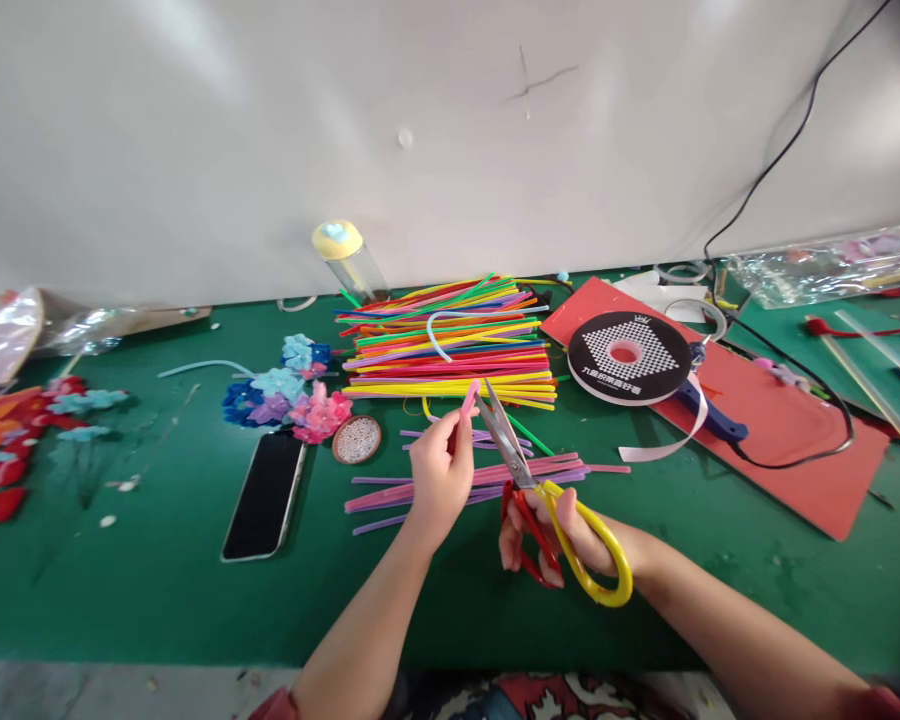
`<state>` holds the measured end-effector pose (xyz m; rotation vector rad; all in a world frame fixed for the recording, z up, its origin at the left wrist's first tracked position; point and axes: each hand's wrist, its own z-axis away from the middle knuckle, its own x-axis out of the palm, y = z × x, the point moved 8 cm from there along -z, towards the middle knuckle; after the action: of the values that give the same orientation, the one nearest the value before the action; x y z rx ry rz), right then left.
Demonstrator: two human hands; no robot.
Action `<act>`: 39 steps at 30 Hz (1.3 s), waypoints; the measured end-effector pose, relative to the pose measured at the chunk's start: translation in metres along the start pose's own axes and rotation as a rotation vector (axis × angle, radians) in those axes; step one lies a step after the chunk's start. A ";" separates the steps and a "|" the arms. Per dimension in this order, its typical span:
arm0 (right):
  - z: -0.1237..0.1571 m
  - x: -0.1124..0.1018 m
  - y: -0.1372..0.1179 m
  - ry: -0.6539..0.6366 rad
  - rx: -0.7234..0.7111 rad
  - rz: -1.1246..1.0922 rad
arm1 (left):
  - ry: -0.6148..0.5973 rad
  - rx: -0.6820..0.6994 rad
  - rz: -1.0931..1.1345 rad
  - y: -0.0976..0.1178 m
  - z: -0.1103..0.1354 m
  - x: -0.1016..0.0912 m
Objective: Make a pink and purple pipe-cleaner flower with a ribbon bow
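My left hand [441, 468] is closed in a pinch on a short pink pipe cleaner [471, 396], whose tip sticks up past the fingers. In my right hand [570, 535] is a pair of scissors [521, 465] with one red and one yellow handle. The blades are parted and point up beside the pink piece; whether they touch it I cannot tell. Below and behind my left hand lie loose pink and purple pipe cleaners [390, 492]. Farther back is a thick pile of many-coloured pipe cleaners [450, 350].
To the left are a phone [264, 497], a round dish of beads [357, 439] and fuzzy flowers [285, 385]. A yellow-lidded jar [349, 262] stands by the wall. On the right, a ribbon spool [630, 358] and a corded blue-handled tool [709, 415] rest on a red board [802, 465].
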<state>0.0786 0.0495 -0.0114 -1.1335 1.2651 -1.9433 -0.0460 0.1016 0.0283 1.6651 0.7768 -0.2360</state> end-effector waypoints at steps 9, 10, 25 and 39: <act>-0.004 -0.013 0.005 0.114 -0.096 -0.167 | -0.096 0.206 -0.066 0.023 0.006 0.011; -0.005 -0.014 0.005 0.128 -0.104 -0.175 | -0.105 0.228 -0.073 0.025 0.006 0.013; 0.005 -0.026 0.006 0.361 0.134 -0.098 | -0.034 0.450 -0.175 0.033 0.013 0.015; 0.001 -0.057 0.002 0.587 -0.057 -0.277 | -0.188 0.324 -0.595 0.008 0.005 0.028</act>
<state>0.1081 0.0938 -0.0331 -0.8185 1.5201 -2.5865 -0.0194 0.1068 0.0181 1.6380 1.1186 -0.9642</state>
